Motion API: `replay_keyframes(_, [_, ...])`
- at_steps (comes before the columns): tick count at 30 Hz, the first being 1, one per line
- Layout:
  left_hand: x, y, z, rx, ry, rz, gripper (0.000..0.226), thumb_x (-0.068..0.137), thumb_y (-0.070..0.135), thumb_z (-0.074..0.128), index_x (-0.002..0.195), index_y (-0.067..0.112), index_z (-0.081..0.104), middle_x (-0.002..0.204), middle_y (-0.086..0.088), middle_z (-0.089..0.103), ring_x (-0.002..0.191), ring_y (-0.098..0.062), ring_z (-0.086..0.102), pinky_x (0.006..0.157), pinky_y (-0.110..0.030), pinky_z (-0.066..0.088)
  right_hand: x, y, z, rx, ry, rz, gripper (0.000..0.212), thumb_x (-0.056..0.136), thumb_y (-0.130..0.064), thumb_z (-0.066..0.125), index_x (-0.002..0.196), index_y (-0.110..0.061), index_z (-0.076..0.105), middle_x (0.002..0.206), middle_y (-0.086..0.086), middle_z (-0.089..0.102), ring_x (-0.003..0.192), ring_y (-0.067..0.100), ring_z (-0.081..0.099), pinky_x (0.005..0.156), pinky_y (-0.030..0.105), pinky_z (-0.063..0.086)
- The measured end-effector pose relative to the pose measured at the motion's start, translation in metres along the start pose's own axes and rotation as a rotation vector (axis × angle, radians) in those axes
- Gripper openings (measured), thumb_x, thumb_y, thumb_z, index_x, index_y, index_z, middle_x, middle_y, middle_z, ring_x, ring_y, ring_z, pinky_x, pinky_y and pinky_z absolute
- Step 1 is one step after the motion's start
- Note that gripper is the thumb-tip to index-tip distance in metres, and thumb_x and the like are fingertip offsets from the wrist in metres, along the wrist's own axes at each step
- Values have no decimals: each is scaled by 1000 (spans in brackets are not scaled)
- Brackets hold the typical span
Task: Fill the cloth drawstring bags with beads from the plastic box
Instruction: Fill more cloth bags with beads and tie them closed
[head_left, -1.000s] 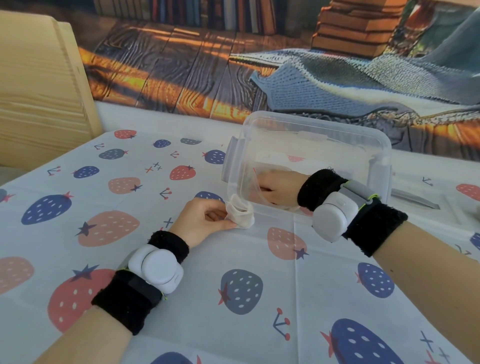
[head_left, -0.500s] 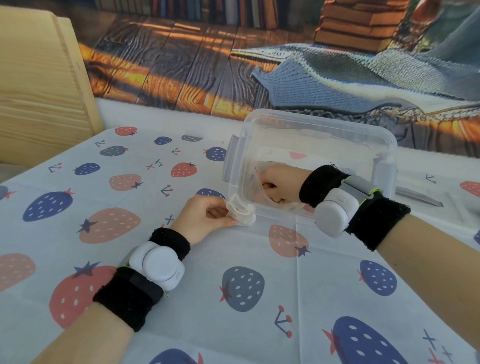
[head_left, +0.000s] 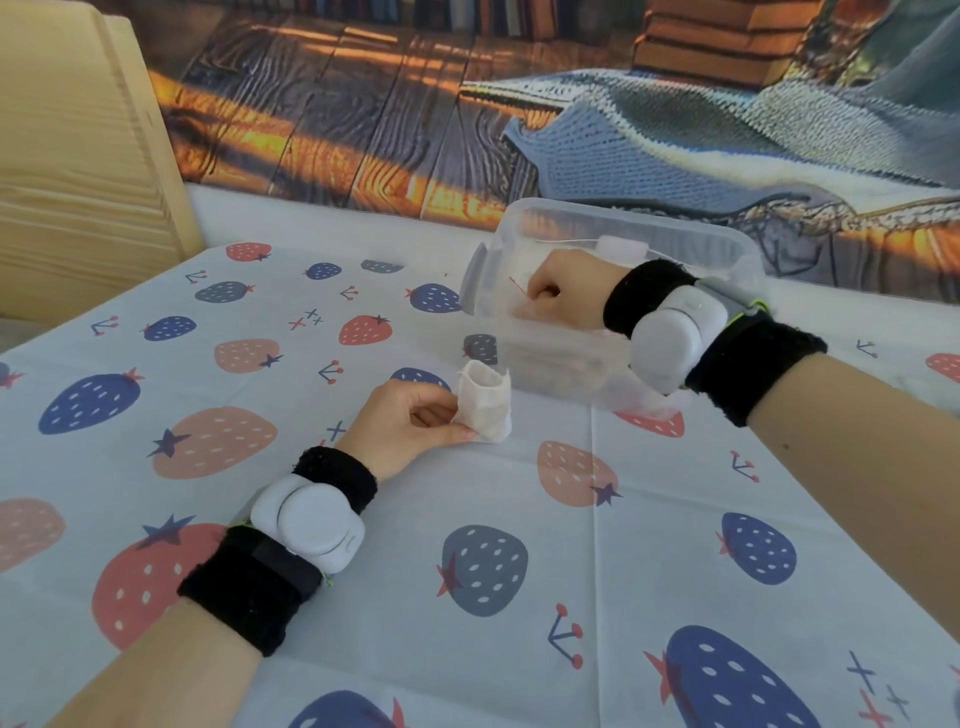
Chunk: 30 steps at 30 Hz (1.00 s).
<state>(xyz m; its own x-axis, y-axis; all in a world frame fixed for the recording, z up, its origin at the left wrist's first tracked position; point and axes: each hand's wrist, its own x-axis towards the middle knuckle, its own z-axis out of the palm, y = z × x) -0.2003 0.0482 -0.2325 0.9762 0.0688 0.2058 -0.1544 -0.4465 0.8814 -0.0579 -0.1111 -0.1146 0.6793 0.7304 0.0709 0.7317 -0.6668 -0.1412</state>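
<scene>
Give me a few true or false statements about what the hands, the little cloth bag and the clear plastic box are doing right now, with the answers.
1. The left hand holds the cloth bag with its mouth open upward. True.
2. The right hand lies flat on the tablecloth, outside the box. False: it is a closed fist at the plastic box.
3. The cloth bag lies inside the plastic box. False: it is on the tablecloth, beside the box's near left corner.
4. Both wrists wear black bands with white devices. True.
5. The plastic box has a lid clipped on. False: it is open on top.
</scene>
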Motion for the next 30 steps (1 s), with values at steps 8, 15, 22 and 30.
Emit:
replay_keyframes(8, [1,-1,0,-11,5,-13,19,75,7,76,91,18,72,72,12,70,65,1,59,67,-10,45,10,19,-26,318,284,221,33,93,-27,57,77,0,66,56,1,50,49,11,40,59,27,38])
replay_keyframes(15, [0,1,0,-21,9,-27,19,75,7,76,89,20,72,72,12,70,66,1,59,67,-9,45,-37,-2,-31,1387,202,118,32,97,-38,44,74,-18,56,48,-9,36,37,4,27,34,13,18])
replay_keyframes(22, [-2,2,1,7,15,-33,18,74,5,76,90,13,72,77,5,69,66,1,58,67,-9,44,-101,2,48,1921,-90,344,33,97,-40,35,75,-19,49,47,-11,37,35,1,29,31,11,18])
replay_keyframes(30, [0,0,2,-6,39,-35,21,74,5,76,94,11,72,83,4,72,71,-3,62,69,-9,46,-117,28,83,2202,-24,633,30,96,-32,41,75,-14,52,57,-2,44,38,8,38,30,13,26])
